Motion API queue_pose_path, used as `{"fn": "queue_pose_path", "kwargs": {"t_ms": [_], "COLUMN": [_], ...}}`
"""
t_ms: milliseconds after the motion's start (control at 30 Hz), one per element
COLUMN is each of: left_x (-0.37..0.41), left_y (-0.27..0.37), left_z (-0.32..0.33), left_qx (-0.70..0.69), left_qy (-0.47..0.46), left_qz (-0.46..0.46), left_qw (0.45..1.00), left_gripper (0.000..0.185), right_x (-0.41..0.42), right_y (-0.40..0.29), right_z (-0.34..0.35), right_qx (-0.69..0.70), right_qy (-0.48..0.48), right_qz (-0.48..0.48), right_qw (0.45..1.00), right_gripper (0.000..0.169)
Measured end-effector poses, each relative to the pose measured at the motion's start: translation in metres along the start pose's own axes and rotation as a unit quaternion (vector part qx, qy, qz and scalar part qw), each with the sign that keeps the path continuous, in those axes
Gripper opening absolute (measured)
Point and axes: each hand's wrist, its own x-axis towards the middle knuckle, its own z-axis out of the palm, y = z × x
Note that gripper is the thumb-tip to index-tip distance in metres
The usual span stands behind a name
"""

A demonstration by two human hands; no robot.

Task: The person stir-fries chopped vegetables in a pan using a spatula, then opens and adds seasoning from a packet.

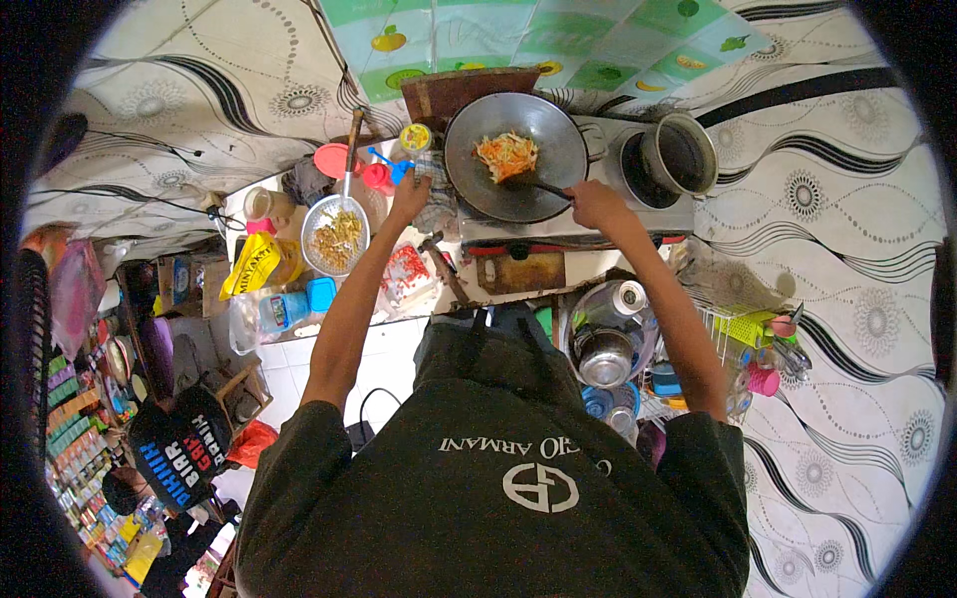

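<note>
My right hand (598,203) is closed round the handle of a black spatula (552,190). Its blade dips into shredded vegetables (507,153), orange and pale green, in a large dark wok (478,198) on the left side of the stove (609,134). To the left of the wok, my left hand (410,198) reaches over the counter. A small blue plastic piece (401,170) is at its fingertips; whether they grip it is not clear. Close by are a red plastic item (378,177), a jar with a yellow lid (416,137) and a crumpled checked cloth (437,205).
A metal skimmer (336,258) holds fried bits on the left. A yellow pouch (258,265), blue container (284,310), chopped red pieces (406,270) and hammer-shaped tool (446,265) lie nearer. A pot (682,155) sits right; basins (609,396) stand below. Another person (176,448) is lower left.
</note>
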Motion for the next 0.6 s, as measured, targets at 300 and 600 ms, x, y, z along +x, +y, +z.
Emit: {"fn": "queue_pose_path", "kwargs": {"t_ms": [300, 600], "left_x": [0.010, 0.000], "left_y": [-0.006, -0.007], "left_z": [0.006, 0.000], "left_qx": [0.004, -0.011], "left_qy": [0.000, -0.014], "left_qz": [0.026, -0.067], "left_qw": [1.000, 0.998], "left_gripper": [0.059, 0.060], "right_x": [-0.013, -0.016], "right_y": [-0.024, 0.029], "right_z": [0.019, -0.009], "right_qx": [0.034, -0.092], "right_qy": [-0.002, 0.095], "right_qz": [0.079, 0.066], "right_qw": [0.996, 0.989], "right_gripper": [0.021, 0.014]}}
